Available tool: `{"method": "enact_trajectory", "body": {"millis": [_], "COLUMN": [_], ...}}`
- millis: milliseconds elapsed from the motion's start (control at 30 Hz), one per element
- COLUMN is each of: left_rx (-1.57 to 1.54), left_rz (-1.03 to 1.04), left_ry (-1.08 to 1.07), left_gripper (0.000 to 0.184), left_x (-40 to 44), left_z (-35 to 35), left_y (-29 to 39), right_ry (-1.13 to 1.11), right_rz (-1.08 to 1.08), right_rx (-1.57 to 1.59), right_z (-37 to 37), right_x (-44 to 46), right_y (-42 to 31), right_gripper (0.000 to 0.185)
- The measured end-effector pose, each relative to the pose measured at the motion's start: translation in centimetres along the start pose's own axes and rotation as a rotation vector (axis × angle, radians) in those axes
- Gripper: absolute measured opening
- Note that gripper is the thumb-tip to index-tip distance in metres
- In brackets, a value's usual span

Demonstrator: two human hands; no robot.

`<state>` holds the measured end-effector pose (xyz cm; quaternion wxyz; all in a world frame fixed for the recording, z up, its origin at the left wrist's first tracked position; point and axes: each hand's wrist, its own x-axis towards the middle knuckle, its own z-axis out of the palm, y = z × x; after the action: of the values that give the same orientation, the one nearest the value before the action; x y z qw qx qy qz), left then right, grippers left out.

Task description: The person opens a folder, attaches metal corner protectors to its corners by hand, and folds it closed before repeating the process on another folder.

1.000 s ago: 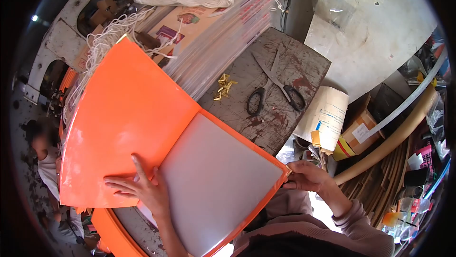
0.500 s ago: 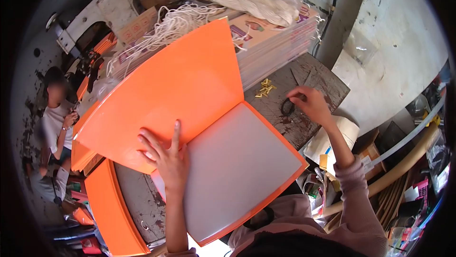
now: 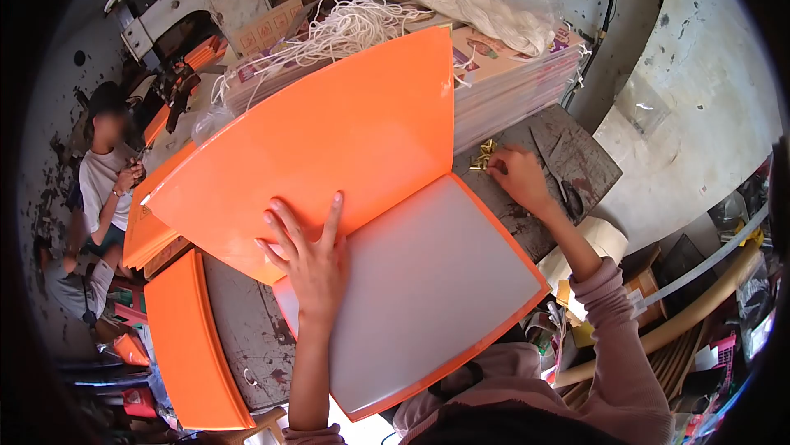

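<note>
A large orange folder (image 3: 329, 132) lies open, its cover raised and its inside a grey-white sheet (image 3: 428, 280). My left hand (image 3: 309, 256) rests with spread fingers on the lower cover near the fold. At the far side of the folder, my right hand (image 3: 520, 178) has its fingers curled together at a small pile of brass-coloured pieces (image 3: 483, 154). Whether a piece is between the fingertips is hidden. Black-handled scissors (image 3: 570, 198) lie on the worn table just right of that hand.
Bundled white cord (image 3: 354, 30) and a plastic bag of cord (image 3: 494, 13) sit on stacked printed boards (image 3: 518, 75) behind the folder. More orange folders (image 3: 193, 346) are stacked at left. A person (image 3: 111, 169) is further left. A pale roll (image 3: 588, 243) stands right.
My right hand has moved left from the scissors' handles to the brass-coloured pieces. My left hand stays spread on the cover. The view has shifted slightly.
</note>
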<state>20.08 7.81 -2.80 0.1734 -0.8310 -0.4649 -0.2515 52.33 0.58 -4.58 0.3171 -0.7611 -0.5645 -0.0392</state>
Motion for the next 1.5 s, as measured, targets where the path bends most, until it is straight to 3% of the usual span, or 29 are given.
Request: {"method": "enact_trajectory", "body": {"millis": [200,267,367,500,567,633,700,733,833,900,967,1067,1100,1233,1333,1500], "left_rx": [0.016,0.024,-0.005,-0.283,-0.643,-0.71,-1.255,-1.33,-1.373,-1.389,-1.371,-1.322,-1.278,-1.301,-1.265,-1.263], "left_rz": [0.002,0.0,0.005,0.022,0.047,0.09,-0.149,-0.198,-0.435,-0.447,-0.598,-0.649,-0.679,-1.213,-1.344,-1.346], "left_ry": [0.03,0.037,0.071,0.209,0.078,0.009,-0.132,-0.109,-0.148,-0.111,-0.057,0.011,0.052,0.178,0.385,0.246], "left_gripper": [0.071,0.07,0.062,0.042,0.038,0.031,0.023,0.022,0.019,0.016,0.013,0.02,0.022,0.027,0.023,0.01], "left_x": [0.0,0.0,0.0,0.3,0.3,0.6,0.4,0.0,-0.9,-2.1,-3.6,-10.1,-12.5,-19.9,-21.8,-24.7], "left_z": [0.2,-0.3,-1.5,-3.4,-4.5,-6.1,-6.8,-6.3,-6.6,-7.3,-9.1,-10.3,-10.6,-12.1,-12.4,-12.0], "left_y": [0.0,0.3,0.4,-0.4,-0.9,-1.1,-0.6,-0.6,-1.6,-2.9,-4.1,-4.9,-4.7,-0.6,1.7,1.6], "right_ry": [0.088,-0.252,-0.365,-0.455,-0.529,-0.563,-0.598,-0.572,-0.6,-0.65,-0.032,0.063,0.052,0.071,0.047,0.047], "right_rz": [-0.239,-0.025,-0.112,-0.303,-0.356,-0.387,-0.412,-0.457,-0.524,-0.554,-0.89,-0.957,-0.954,-0.942,-0.926,-0.892], "right_rx": [0.25,0.493,0.741,0.895,0.92,0.966,1.013,0.991,0.888,0.805,0.322,0.242,0.252,0.12,0.126,0.094], "right_z": [-4.3,-6.7,-6.7,-4.7,-3.7,-2.7,-1.6,-1.0,-0.9,-0.7,-0.1,0.7,0.9,1.0,1.1,1.5], "right_x": [-2.0,-2.4,-2.3,-1.0,-0.6,-0.1,0.2,0.3,0.4,0.6,1.0,2.2,2.0,1.0,0.8,0.5], "right_y": [-4.4,-7.2,-9.5,-13.7,-15.8,-17.4,-18.4,-18.7,-19.8,-20.2,-20.4,-20.2,-20.1,-20.1,-20.1,-20.1], "right_gripper": [0.008,0.008,0.01,0.011,0.012,0.012,0.012,0.012,0.013,0.014,0.015,0.011,0.011,0.013,0.013,0.011]}}
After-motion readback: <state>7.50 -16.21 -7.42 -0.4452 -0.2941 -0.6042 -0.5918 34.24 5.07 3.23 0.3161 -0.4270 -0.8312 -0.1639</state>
